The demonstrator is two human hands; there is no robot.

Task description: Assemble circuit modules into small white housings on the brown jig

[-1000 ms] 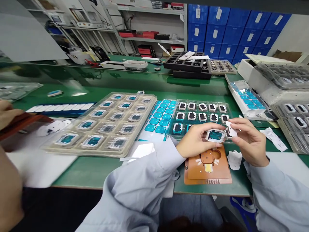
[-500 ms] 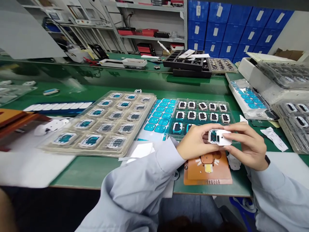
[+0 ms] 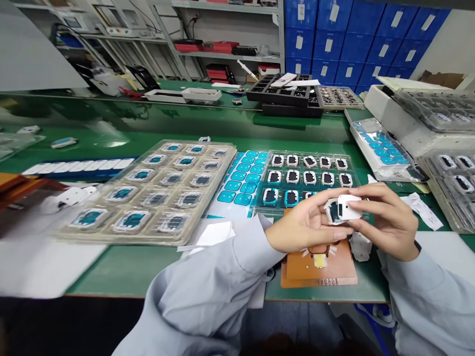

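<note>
My left hand (image 3: 297,227) grips a small white-framed housing (image 3: 331,211) with a dark teal inside. A white cover plate (image 3: 349,207) with a dark slot lies partly over the housing's right side, pinched between the fingers of my right hand (image 3: 389,220). Whether the plate is attached to the housing, I cannot tell. Below both hands is an orange fixture (image 3: 321,272) with a yellowish patch, its far part hidden by my left hand. A white crumpled piece (image 3: 360,246) lies just under my right hand.
A clear tray (image 3: 284,169) of dark-centred housings sits behind my hands. Left of it are a blue sticker sheet (image 3: 241,187) and a larger plastic tray (image 3: 212,199) of teal housings. Stacked trays (image 3: 441,190) stand at the right, and a black divided tray (image 3: 256,94) at the back.
The housing is tilted more in my left hand, and my right hand has moved slightly right with the white cover plate. The whole view has shifted a little.
</note>
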